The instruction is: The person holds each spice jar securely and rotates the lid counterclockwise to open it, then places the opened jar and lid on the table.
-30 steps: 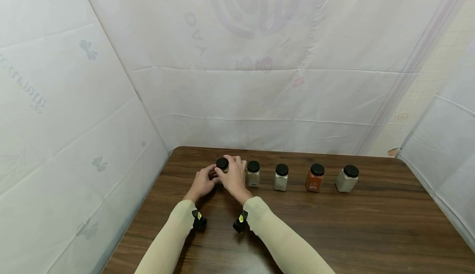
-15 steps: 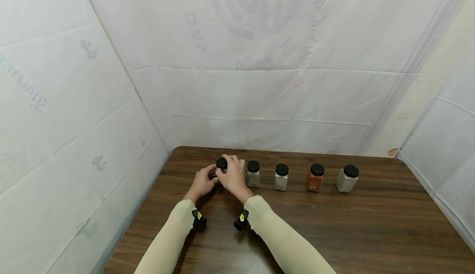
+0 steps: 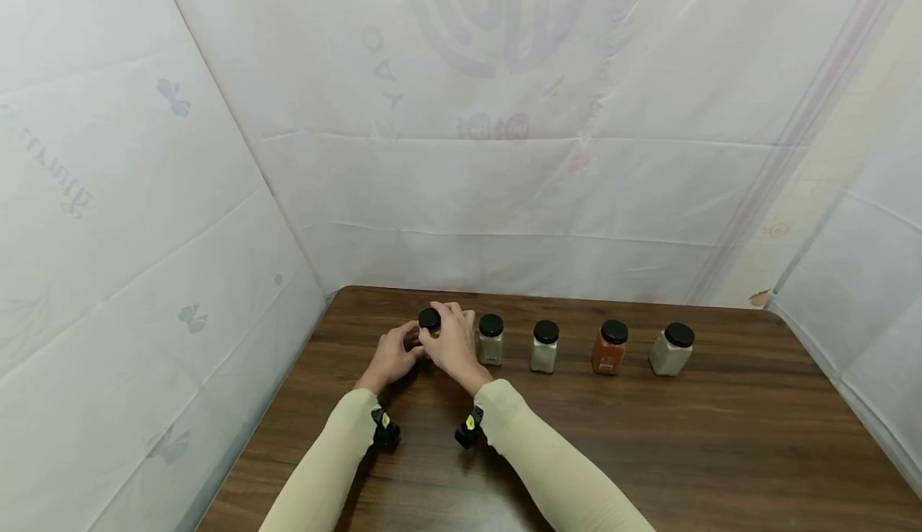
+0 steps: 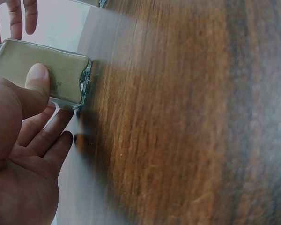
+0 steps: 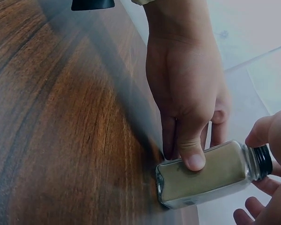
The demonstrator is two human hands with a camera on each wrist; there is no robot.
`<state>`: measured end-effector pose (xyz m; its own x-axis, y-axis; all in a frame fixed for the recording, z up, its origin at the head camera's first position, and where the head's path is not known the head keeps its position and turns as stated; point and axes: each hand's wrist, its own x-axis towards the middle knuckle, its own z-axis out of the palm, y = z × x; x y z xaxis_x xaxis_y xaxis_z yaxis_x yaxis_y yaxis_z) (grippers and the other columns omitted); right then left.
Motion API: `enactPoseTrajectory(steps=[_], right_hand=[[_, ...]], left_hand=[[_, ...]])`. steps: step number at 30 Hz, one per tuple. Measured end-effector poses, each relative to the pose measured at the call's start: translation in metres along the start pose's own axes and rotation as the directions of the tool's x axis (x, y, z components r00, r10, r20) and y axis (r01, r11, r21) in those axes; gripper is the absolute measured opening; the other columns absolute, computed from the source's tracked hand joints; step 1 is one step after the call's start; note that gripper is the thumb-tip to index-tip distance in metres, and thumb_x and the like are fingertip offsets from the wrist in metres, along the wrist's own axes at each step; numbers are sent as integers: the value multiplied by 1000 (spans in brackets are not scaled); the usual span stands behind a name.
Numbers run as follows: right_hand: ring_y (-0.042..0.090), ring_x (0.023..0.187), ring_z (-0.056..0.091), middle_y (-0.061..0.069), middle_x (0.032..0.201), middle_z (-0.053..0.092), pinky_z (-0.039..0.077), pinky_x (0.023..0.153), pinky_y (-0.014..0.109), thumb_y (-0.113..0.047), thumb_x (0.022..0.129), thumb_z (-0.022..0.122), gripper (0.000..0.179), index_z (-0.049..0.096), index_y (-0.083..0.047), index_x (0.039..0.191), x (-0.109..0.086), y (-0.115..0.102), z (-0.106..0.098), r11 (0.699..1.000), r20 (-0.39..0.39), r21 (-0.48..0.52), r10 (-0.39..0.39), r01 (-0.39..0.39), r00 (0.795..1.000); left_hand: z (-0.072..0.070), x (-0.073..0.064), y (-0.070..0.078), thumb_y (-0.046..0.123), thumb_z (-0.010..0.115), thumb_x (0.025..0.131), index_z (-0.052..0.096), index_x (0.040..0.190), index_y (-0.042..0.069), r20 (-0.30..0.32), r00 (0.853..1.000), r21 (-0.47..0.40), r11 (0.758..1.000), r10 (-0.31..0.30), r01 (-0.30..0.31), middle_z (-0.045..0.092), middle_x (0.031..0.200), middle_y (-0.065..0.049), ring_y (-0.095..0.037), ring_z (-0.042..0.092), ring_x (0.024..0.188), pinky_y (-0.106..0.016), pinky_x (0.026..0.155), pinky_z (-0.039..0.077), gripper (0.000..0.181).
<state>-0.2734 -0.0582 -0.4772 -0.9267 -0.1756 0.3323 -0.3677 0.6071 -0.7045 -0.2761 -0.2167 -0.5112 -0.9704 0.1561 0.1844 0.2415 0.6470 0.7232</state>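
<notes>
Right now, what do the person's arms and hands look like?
The left sleeve and right sleeve are long, plain and pale yellowish. The left camera and right camera at the wrists are small and black with yellow-green marks. The left hand and right hand are bare, without gloves.

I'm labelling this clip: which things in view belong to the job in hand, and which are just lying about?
Apparently in the job:
- held jar
- its lid
- left hand, gripping the body
- right hand, at the lid end

Apparently just standing by, untouched:
- nearest jar
- second jar
- orange jar
- end jar
</notes>
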Motion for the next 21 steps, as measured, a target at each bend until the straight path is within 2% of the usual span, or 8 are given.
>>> enactPoseTrajectory(steps=[13,18,21], right_hand=[[31,115,46,7,140,56,46,86,42,-24,98,70,49,58,-16,145,1,-7,-5,1000,-2,-12,-16,16,1000],[31,116,46,7,140,56,47,88,43,-24,98,69,48,59,-16,145,2,-11,-11,1000,-16,-2,-17,17,1000],[31,115,46,7,139,56,46,88,44,-25,98,69,48,59,-17,145,3,-12,-14,1000,-27,-4,-22,21,999]], left_hand=[[0,-2,-1,1,73,92,68,126,4,-13,1000,-2,1000,11,-11,73,120,-14,-33,68,115,-50,99,54,34],[0,-3,-1,3,72,95,62,139,3,-1,1000,-21,1000,-8,8,70,127,-16,-34,66,118,-50,100,53,45],[0,-4,0,6,73,96,60,141,3,-5,1000,-27,1000,-3,3,70,127,-16,-34,66,118,-50,100,53,47]])
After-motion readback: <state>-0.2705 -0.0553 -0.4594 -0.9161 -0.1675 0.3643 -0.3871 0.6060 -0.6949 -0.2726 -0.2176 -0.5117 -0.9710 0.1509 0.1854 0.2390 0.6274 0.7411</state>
